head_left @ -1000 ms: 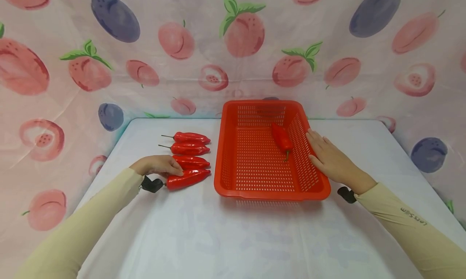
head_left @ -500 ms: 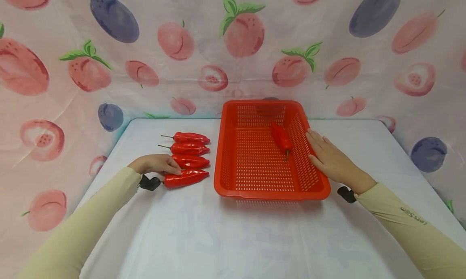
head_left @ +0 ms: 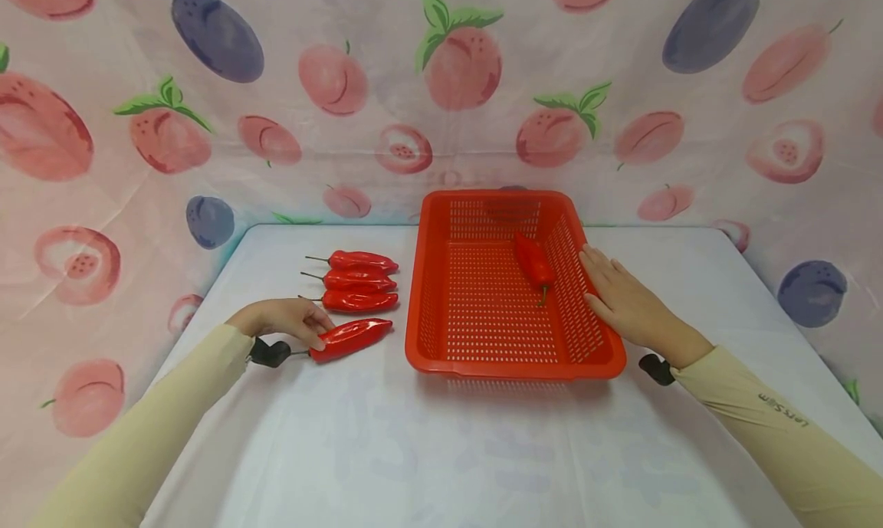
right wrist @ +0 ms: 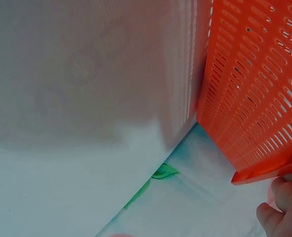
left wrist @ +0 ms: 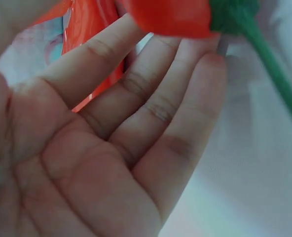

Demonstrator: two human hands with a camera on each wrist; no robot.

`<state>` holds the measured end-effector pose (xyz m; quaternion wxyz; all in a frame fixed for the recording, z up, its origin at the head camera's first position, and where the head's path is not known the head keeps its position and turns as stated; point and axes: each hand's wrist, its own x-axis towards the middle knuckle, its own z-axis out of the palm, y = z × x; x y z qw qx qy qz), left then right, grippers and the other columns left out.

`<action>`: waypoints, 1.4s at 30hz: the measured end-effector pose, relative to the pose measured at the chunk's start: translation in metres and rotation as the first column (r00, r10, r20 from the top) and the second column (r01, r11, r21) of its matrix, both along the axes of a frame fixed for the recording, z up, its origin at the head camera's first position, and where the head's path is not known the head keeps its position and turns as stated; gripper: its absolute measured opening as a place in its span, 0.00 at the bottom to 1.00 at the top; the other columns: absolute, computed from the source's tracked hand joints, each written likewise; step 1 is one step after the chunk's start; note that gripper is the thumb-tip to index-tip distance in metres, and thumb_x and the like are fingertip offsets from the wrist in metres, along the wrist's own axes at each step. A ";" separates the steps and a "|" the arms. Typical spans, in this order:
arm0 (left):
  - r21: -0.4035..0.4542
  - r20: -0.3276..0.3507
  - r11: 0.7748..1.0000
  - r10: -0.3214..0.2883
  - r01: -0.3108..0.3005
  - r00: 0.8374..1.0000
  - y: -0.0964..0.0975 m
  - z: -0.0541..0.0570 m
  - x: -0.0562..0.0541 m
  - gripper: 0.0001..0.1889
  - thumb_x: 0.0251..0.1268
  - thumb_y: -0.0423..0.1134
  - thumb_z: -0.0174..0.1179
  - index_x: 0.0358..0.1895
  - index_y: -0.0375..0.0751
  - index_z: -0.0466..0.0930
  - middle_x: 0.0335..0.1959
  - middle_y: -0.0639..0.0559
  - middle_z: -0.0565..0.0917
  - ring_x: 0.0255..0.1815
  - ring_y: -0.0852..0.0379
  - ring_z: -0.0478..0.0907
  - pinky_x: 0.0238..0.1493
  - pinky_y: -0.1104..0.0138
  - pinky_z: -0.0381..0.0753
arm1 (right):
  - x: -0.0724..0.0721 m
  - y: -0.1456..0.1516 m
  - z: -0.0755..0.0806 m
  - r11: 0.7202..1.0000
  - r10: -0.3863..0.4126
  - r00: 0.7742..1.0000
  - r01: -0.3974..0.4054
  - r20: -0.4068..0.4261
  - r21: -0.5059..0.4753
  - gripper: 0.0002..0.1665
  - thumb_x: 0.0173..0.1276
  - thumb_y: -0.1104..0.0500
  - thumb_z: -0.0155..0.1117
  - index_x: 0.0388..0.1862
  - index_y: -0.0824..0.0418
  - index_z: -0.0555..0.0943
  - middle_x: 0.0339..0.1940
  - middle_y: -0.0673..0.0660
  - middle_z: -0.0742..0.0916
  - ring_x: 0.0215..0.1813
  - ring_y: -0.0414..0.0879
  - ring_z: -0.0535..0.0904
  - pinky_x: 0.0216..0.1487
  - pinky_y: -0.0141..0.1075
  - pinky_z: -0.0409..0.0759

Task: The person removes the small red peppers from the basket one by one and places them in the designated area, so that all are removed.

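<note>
With fingertips and thumb, my left hand (head_left: pixel 286 319) holds a red chili pepper (head_left: pixel 355 339) near its stem end, low over the table left of the basket. In the left wrist view, the green stem (left wrist: pixel 262 47) of this pepper points away from the curved fingers (left wrist: pixel 178 143). More red peppers (head_left: pixel 360 302) lie side by side just behind it, stems to the left. My right hand (head_left: pixel 628 302) lies flat with straight fingers along the right rim of a red plastic basket (head_left: pixel 517 369). Inside the basket rests one red pepper (head_left: pixel 533 261).
The basket stands mid-table, its perforated wall (right wrist: pixel 254 89) close to my right fingers. White cloth covers the table (head_left: pixel 441 459). A fruit-print curtain (head_left: pixel 469 152) rises right behind the table and along its sides.
My left hand has shifted slightly left and toward me with the nearest pepper, which has turned a little. The gap to the pepper behind has widened. The right hand has stayed put.
</note>
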<state>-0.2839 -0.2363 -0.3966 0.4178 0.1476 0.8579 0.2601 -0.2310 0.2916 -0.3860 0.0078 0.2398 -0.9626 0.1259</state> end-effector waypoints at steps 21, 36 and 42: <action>0.099 -0.060 0.990 0.106 -0.100 0.993 -0.019 0.003 -0.005 0.23 0.60 0.39 0.62 0.58 0.33 0.74 0.46 0.48 0.82 0.47 0.56 0.75 0.56 0.58 0.78 | 0.000 0.001 -0.003 1.000 0.011 1.000 -0.012 -0.027 -0.012 0.39 0.74 0.54 0.45 0.75 0.69 0.44 0.76 0.68 0.53 0.77 0.61 0.46 0.73 0.60 0.49; 0.203 -0.071 0.974 0.117 -0.101 0.991 -0.032 0.005 -0.005 0.26 0.65 0.44 0.58 0.63 0.34 0.70 0.61 0.41 0.77 0.61 0.49 0.74 0.65 0.49 0.70 | 0.001 0.000 0.000 1.000 -0.006 1.000 0.006 0.000 -0.010 0.39 0.74 0.54 0.45 0.75 0.69 0.43 0.76 0.68 0.52 0.77 0.62 0.46 0.73 0.60 0.48; 0.261 -0.072 0.956 0.158 -0.134 0.985 -0.034 0.014 -0.006 0.27 0.67 0.44 0.56 0.65 0.33 0.66 0.62 0.39 0.75 0.63 0.49 0.73 0.66 0.47 0.66 | 0.001 0.000 -0.002 1.000 -0.003 1.000 0.003 -0.004 -0.010 0.39 0.74 0.54 0.45 0.75 0.69 0.43 0.76 0.68 0.52 0.77 0.62 0.46 0.73 0.60 0.48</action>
